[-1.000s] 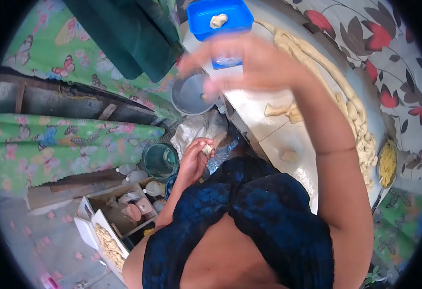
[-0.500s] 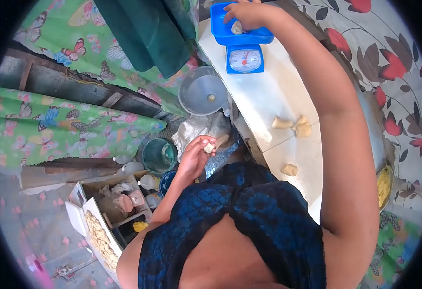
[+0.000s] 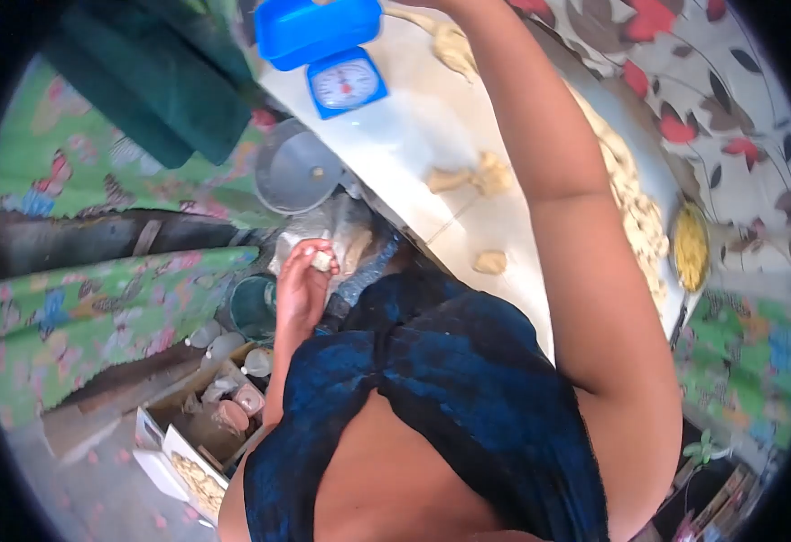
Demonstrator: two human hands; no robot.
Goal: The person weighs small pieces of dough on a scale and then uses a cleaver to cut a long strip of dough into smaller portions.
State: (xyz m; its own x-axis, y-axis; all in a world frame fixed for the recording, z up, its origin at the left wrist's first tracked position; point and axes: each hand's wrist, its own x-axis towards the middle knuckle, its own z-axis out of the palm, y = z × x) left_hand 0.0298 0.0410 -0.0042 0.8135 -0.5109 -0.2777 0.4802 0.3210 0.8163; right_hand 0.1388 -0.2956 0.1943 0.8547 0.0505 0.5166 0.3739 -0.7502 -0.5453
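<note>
"Since the last frame, the right hand (image 3: 427,3) has gone from the blue tray (image 3: 316,32) to the top edge, right of the tray, and the lump of dough that lay there no longer shows in it."

"Has the view shifted too?"

"Yes, the tray and the dial scale (image 3: 345,83) under it now sit further left, in the upper left of the frame."

"What is the right hand doing?"

"I can't tell. Just a sliver shows, with the right forearm (image 3: 526,117) stretched up over the white tabletop (image 3: 404,117)."

"And the left hand (image 3: 303,275)?"

"Left of centre, fingers curled, gripping a small piece of dough (image 3: 321,262) at the fingertips."

"Where is the other dough?"

"Two pieces (image 3: 477,176) lie close together on the tabletop, above centre, and a single piece (image 3: 489,262) is nearer the person's body. Another strand of dough (image 3: 450,45) is near the top edge, and a long, lumpy mass of dough (image 3: 639,212) runs down the right side behind the arm."

"Anything around those?"

"At the right, a dish of yellow food (image 3: 690,246). Left of the tabletop, below the scale, a grey basin (image 3: 296,167) with a little lump (image 3: 318,172) in it, and lower down a teal bucket (image 3: 253,307). Pale pieces (image 3: 197,481) fill a white container (image 3: 174,450) at lower left."
</note>
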